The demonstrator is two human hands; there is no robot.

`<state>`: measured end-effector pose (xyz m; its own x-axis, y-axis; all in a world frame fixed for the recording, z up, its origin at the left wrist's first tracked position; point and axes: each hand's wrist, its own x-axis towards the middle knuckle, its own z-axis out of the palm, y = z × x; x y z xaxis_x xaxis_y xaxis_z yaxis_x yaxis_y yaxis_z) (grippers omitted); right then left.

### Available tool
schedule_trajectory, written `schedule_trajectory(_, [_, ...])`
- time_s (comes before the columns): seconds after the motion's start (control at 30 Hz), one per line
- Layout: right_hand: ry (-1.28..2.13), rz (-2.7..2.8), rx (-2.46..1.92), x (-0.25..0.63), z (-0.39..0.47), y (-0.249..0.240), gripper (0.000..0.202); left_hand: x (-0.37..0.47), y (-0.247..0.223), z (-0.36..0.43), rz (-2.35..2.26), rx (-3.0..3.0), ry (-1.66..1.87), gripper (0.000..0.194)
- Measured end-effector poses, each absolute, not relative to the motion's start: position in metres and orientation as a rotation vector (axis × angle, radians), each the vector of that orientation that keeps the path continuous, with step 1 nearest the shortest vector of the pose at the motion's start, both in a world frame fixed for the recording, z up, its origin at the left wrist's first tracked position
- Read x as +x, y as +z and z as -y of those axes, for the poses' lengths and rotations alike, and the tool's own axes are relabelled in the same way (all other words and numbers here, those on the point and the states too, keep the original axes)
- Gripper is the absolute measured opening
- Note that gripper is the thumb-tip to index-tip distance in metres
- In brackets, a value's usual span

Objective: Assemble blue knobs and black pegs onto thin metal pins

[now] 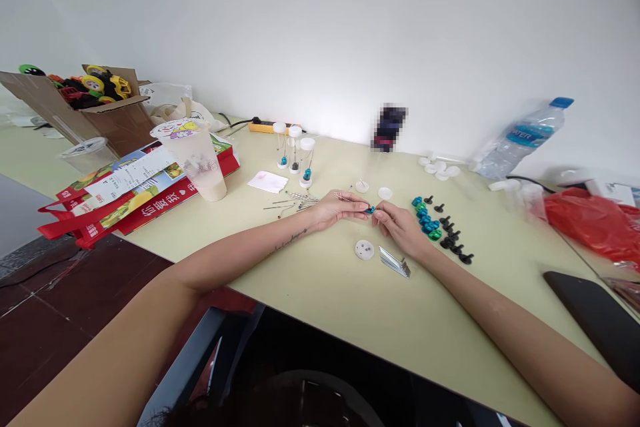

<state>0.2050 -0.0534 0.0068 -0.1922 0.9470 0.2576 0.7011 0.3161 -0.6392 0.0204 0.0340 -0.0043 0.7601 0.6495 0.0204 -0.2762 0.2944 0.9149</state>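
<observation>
My left hand is closed in a pinch on a small shiny blue piece with a dark part at its top. From the other side, the fingertips of my right hand close on the same piece and hide part of it. Just right of that hand lies a row of shiny blue and green pieces, beside several black stemmed pieces. A white disc with dark spots and a bundle of thin metal rods lie below my hands. Loose thin rods lie beyond my left wrist.
Three clear tubes with white caps stand at the back. Left are a plastic cup, a red bag and a cardboard box of toys. A water bottle, white caps, red plastic and a black phone are right.
</observation>
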Motion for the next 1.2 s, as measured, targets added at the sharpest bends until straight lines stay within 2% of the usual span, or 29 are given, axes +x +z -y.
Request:
schedule_trajectory(0.13, [0.501, 2.001, -1.458, 0.2050, 0.0539, 0.0086, 0.045, 0.0197, -0.0041, -0.0338, -0.388, 1.121, 0.635, 0.033])
schedule_trajectory(0.27, [0.515, 1.917, -1.464, 0.2024, 0.0552, 0.0090, 0.032, 0.0200, -0.0041, -0.0343, -0.389, 1.108, 0.650, 0.033])
schedule_trajectory(0.43, [0.522, 1.888, -1.451, 0.2012, 0.0560, 0.0094, 0.029, 0.0205, -0.0051, -0.0356, -0.399, 1.108, 0.645, 0.033])
schedule_trajectory(0.63, [0.519, 1.954, -1.453, 0.2032, 0.0557, 0.0109, 0.041, 0.0197, -0.0068, -0.0381, -0.354, 1.112, 0.596, 0.032])
schedule_trajectory(0.8, [0.569, 1.850, -1.423, 0.2029, 0.0549, 0.0080, 0.024, 0.0191, -0.0056, -0.0382, -0.330, 1.080, 0.612, 0.030])
schedule_trajectory(0.9, [0.581, 1.823, -1.420, 0.2028, 0.0543, 0.0076, 0.022, 0.0189, -0.0049, -0.0374, -0.359, 1.081, 0.629, 0.030])
schedule_trajectory(1.1, [0.548, 1.951, -1.452, 0.2038, 0.0543, 0.0102, 0.045, 0.0193, -0.0066, -0.0378, -0.357, 1.124, 0.601, 0.031])
schedule_trajectory(1.2, [0.551, 1.898, -1.439, 0.2035, 0.0537, 0.0081, 0.034, 0.0197, -0.0066, -0.0380, -0.365, 1.107, 0.616, 0.031])
